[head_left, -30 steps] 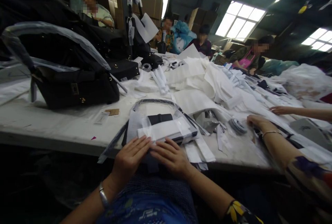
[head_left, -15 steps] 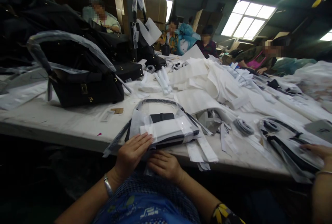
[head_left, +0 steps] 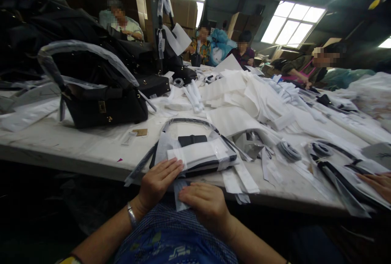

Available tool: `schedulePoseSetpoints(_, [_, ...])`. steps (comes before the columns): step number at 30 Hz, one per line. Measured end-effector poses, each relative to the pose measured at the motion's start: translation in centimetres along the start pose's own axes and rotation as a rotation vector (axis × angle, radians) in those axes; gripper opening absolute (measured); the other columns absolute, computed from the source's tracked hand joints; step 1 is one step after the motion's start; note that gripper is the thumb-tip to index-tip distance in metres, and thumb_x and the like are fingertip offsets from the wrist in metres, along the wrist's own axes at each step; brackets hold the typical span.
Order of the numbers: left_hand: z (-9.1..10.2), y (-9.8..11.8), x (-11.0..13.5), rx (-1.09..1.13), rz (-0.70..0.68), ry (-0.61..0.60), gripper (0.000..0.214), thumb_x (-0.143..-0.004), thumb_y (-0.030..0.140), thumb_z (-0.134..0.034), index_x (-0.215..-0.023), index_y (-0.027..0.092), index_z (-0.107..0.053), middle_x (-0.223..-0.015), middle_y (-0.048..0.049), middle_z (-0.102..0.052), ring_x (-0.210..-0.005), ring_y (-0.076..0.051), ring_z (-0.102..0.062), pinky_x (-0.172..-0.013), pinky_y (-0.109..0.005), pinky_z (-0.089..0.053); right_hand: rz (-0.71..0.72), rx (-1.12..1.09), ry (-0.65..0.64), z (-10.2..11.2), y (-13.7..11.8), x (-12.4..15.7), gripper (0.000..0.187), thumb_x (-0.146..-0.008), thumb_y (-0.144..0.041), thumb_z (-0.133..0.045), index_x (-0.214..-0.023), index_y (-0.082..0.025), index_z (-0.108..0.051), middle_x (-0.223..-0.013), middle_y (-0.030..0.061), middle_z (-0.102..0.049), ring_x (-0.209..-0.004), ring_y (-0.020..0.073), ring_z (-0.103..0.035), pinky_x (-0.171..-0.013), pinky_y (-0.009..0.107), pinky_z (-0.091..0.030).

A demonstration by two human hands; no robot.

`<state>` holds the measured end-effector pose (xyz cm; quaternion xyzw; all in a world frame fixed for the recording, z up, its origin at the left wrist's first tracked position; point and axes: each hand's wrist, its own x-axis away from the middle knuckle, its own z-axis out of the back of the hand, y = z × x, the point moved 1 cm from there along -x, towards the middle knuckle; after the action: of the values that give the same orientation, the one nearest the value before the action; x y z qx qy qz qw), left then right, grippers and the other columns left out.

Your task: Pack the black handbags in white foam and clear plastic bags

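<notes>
A black handbag (head_left: 210,167) lies at the table's front edge. White foam padding (head_left: 198,154) covers its front, clear film wraps part of it, and its handle (head_left: 191,121) arches toward the back. My left hand (head_left: 160,180) rests on the bag's near left corner with fingers stretched flat on the padding. Just below the edge, my right hand (head_left: 207,203) has its fingers closed on a translucent strip (head_left: 180,194) that hangs down beneath the bag. The strip's upper end is hidden by the bag and my left hand.
Another black handbag (head_left: 106,107) stands upright at left, its handle wrapped. White foam sheets (head_left: 250,97) are heaped mid-table. A co-worker's hand (head_left: 377,182) touches a wrapped bag (head_left: 339,174) at right. Coiled straps (head_left: 288,151) and a brown tag (head_left: 140,132) lie on the table.
My right hand has moved slightly right and down, and more of the translucent strip shows. My left hand stays on the bag. The co-worker's hand at right has shifted.
</notes>
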<state>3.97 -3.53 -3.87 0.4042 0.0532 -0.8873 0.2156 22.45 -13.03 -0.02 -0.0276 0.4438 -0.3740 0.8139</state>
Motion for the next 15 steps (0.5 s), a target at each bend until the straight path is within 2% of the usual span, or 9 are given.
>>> schedulePoseSetpoints(3, [-0.1,0.3,0.2,-0.006,0.023,0.016,0.034,-0.097,0.01,-0.052,-0.128,0.019,-0.061,-0.126,-0.0066,-0.069,-0.122,-0.022,-0.061,-0.104,-0.042,-0.052,-0.057,-0.002,-0.045,1.1,1.4,-3.2,0.028,-0.096,-0.011,-0.049,-0.106,-0.024,-0.072,-0.096,0.0016,-0.078,-0.087,0.016,-0.074,-0.082,0.029,-0.058])
schedulePoseSetpoints(7, [-0.4,0.8,0.6,-0.025,0.1,0.054,0.025,-0.097,0.01,-0.051,-0.115,0.018,-0.066,-0.119,-0.0092,-0.071,-0.116,-0.024,-0.064,-0.101,-0.045,-0.054,-0.195,0.045,-0.126,0.6,4.5,-6.2,0.021,-0.092,-0.017,-0.059,-0.1,-0.026,-0.077,-0.091,0.0006,-0.079,-0.083,0.0171,-0.074,-0.08,0.028,-0.056])
schedulePoseSetpoints(12, [-0.1,0.8,1.2,0.058,0.158,0.123,0.027,-0.095,0.006,-0.051,-0.117,0.015,-0.064,-0.116,-0.009,-0.07,-0.115,-0.021,-0.064,-0.105,-0.039,-0.051,-0.444,0.084,-0.21,-1.2,7.4,-7.9,0.009,-0.082,-0.021,-0.076,-0.085,-0.029,-0.079,-0.082,-0.0033,-0.079,-0.078,0.0161,-0.074,-0.074,0.024,-0.054])
schedulePoseSetpoints(15, [0.1,0.5,1.3,0.119,0.2,0.112,0.027,-0.094,0.006,-0.054,-0.116,0.015,-0.065,-0.116,-0.0087,-0.07,-0.113,-0.019,-0.065,-0.106,-0.033,-0.05,-0.499,0.11,-0.286,-1.7,8.0,-8.3,0.004,-0.079,-0.025,-0.08,-0.079,-0.028,-0.077,-0.077,-0.0041,-0.077,-0.074,0.0152,-0.072,-0.071,0.024,-0.051])
